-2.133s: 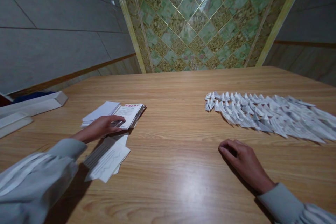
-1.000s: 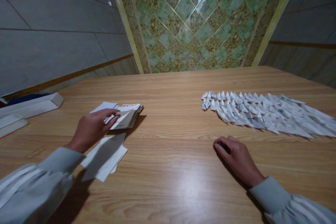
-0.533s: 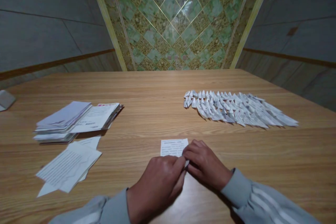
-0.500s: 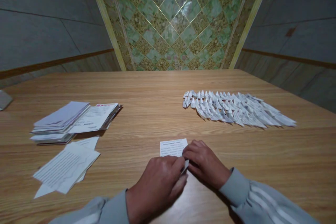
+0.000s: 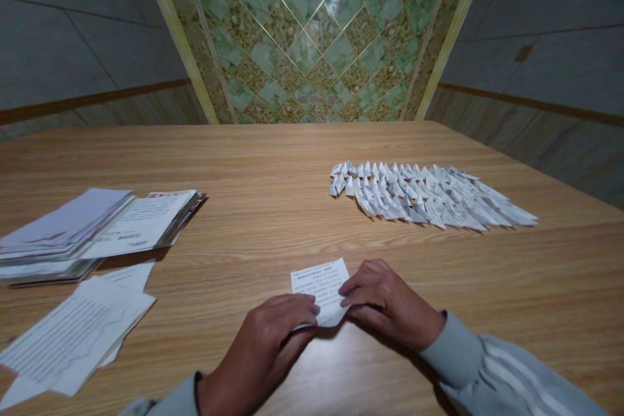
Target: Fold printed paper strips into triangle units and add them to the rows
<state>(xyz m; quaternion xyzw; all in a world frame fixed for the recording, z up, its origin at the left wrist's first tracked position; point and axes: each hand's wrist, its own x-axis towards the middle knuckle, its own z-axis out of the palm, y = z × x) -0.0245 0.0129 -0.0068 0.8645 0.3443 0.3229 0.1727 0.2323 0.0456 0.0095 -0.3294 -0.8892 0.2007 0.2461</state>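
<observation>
The left hand (image 5: 266, 341) comes in low from the near left, knuckles up and fingers bent, and grips the near left part of a printed sheet (image 5: 325, 286), its fingertips on the upper face. The right hand (image 5: 390, 302) reaches in from the right, its forearm slanting, and has curled fingers closed on the sheet's right edge. The sheet therefore lies between the two hands, held by both.

Its far edge runs crosswise beyond the fingertips, the right corner pointing a little farther away than the left, and the print runs roughly along that edge. The near edge bows off the table (image 5: 268, 201), a shadow under it (the fingers cover too much of the outline to tell the long axis).

Past the grip, wood grain stretches to the table's far edge, below a tiled wall (image 5: 312, 32). Beyond the right hand, well apart from it, stand overlapping rows of folded papers (image 5: 429, 198); the table's right edge slants farther out. To the left of the grip lie loose sheets (image 5: 82, 331), with a paper stack (image 5: 68, 221) beyond them.
</observation>
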